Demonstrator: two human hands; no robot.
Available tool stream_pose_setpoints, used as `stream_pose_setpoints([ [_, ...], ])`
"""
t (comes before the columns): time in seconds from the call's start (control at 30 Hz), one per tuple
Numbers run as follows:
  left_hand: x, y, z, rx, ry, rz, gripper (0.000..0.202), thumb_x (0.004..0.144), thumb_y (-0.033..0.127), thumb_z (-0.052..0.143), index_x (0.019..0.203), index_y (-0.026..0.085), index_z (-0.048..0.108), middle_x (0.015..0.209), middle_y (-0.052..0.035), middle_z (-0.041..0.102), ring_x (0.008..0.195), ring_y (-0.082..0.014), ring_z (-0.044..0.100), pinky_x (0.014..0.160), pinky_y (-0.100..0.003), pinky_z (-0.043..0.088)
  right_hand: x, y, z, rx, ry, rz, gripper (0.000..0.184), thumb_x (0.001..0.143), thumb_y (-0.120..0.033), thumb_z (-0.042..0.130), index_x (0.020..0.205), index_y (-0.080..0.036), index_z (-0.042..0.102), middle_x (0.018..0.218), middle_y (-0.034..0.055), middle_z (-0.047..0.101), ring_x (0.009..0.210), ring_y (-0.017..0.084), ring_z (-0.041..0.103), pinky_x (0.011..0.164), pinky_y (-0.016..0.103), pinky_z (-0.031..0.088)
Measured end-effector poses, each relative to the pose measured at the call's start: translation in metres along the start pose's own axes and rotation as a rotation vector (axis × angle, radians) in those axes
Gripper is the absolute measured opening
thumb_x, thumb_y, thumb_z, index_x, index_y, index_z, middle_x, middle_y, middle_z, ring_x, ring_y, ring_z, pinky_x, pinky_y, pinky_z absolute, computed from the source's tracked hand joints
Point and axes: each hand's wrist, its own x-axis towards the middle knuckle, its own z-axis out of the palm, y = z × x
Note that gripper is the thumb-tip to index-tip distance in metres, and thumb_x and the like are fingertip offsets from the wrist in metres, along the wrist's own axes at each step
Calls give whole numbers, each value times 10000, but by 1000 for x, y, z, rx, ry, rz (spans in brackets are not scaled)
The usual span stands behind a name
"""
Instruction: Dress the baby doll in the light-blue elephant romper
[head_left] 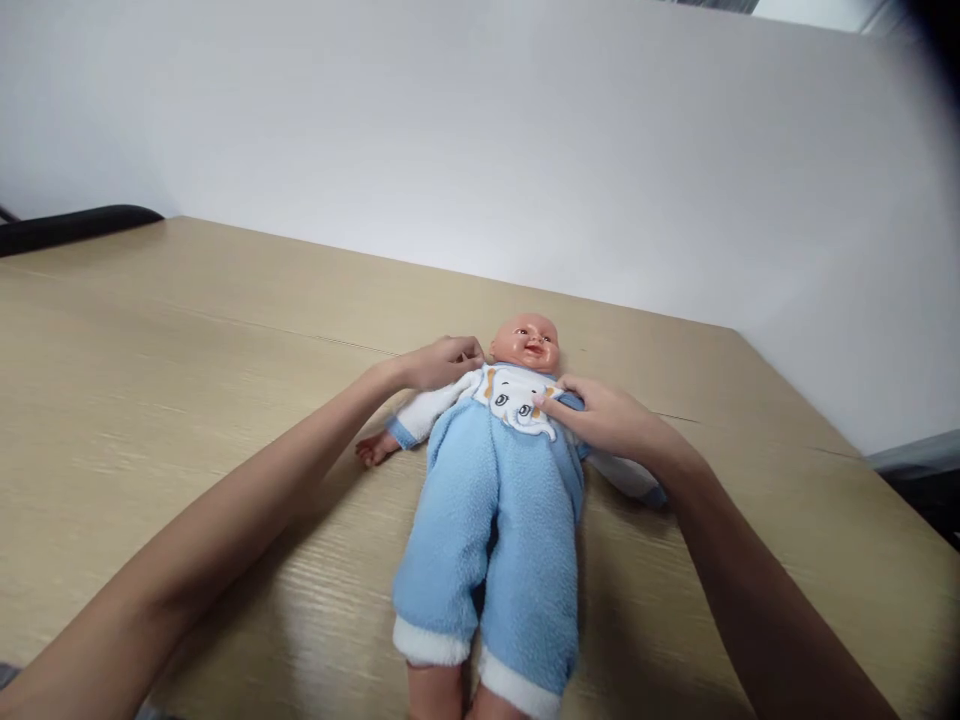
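Note:
A baby doll (529, 342) lies on its back on the table, head at the far end and legs toward me. It wears a fleecy light blue overall (480, 510) with white cuffs and an elephant face on the bib (517, 405), over a white top with blue sleeve ends. My left hand (444, 362) is at the doll's shoulder, fingers curled in by the neck; what they pinch there is hidden. On the other side my right hand (600, 408) rests at the bib's edge, thumb on the front and fingers closed around the strap area of the overall.
The wooden table (225, 310) spreads out around the doll. A pale wall or partition (450, 140) rises behind its far edge. A black curved object (82, 225) shows at the far left, and something dark (926, 490) at the right edge.

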Motion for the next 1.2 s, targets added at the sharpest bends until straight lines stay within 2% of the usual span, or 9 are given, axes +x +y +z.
stream_pose_setpoints([
  [0.1, -4, 15, -2, 370, 171, 41, 192, 988, 273, 518, 1043, 149, 654, 1091, -146, 687, 1044, -311, 603, 963, -431, 462, -16, 20, 10, -32, 138, -35, 392, 989, -629, 564, 900, -258, 654, 921, 63, 744, 891, 302, 669, 765, 402, 463],
  [0.2, -14, 42, 4, 460, 315, 89, 186, 1011, 235, 494, 1079, 140, 639, 1116, -158, 678, 1073, -317, 579, 992, -446, 457, -46, 54, 18, -51, 279, -128, 397, 921, -576, 662, 1147, -249, 665, 1167, 107, 733, 1116, 358, 649, 972, 480, 470],
  [0.33, -15, 82, 26, 368, 259, 295, 189, 1051, 304, 511, 1103, 156, 615, 1164, -145, 659, 1122, -297, 569, 1038, -433, 451, -89, 103, 31, -68, 302, -96, 633, 841, -547, 736, 1380, -249, 588, 1375, 142, 671, 1250, 406, 609, 1059, 559, 465],
  [0.43, 2, 100, 51, 397, 157, 434, 236, 1029, 364, 610, 1120, 147, 628, 1214, -162, 666, 1196, -322, 557, 1109, -463, 404, -107, 120, 37, -91, 348, -46, 629, 852, -487, 690, 1400, -207, 562, 1357, 176, 675, 1229, 421, 632, 1040, 607, 488],
  [0.57, 26, 104, 79, 414, 34, 406, 172, 1002, 253, 634, 1125, 134, 654, 1153, -149, 725, 1114, -322, 620, 959, -428, 464, -114, 119, 35, -64, 401, 8, 473, 861, -420, 663, 1284, -214, 616, 1238, 153, 716, 1129, 387, 685, 992, 603, 541],
  [0.77, 27, 95, 87, 213, 105, 593, 135, 1062, 268, 557, 1095, 167, 641, 1074, -101, 727, 993, -246, 668, 876, -353, 470, -112, 121, 23, 202, 479, 43, 564, 854, -504, 740, 1315, -213, 594, 1112, 129, 705, 922, 285, 741, 796, 444, 640],
  [0.97, 21, 96, 85, 198, 132, 579, 141, 1060, 276, 560, 1108, 171, 641, 1090, -110, 740, 1005, -256, 682, 878, -365, 467, -109, 145, 22, 94, 305, -29, 581, 811, -452, 794, 1322, -232, 625, 1282, 147, 709, 1130, 357, 718, 977, 547, 593],
  [1.1, 21, 97, 85, 141, 127, 589, 163, 1075, 290, 538, 1122, 173, 641, 1085, -105, 738, 1008, -248, 684, 875, -355, 469, -104, 138, 20, 300, 551, 49, 540, 735, -431, 850, 1197, -232, 655, 1150, 129, 749, 1000, 346, 750, 938, 556, 611],
  [1.2, 19, 98, 84, 88, 126, 653, 231, 1102, 333, 494, 1158, 169, 646, 1091, -107, 718, 1010, -237, 673, 898, -343, 473, -90, 116, 15, 602, 658, -23, 653, 706, -432, 912, 1250, -254, 600, 1281, 137, 705, 1122, 328, 736, 1009, 509, 610],
])
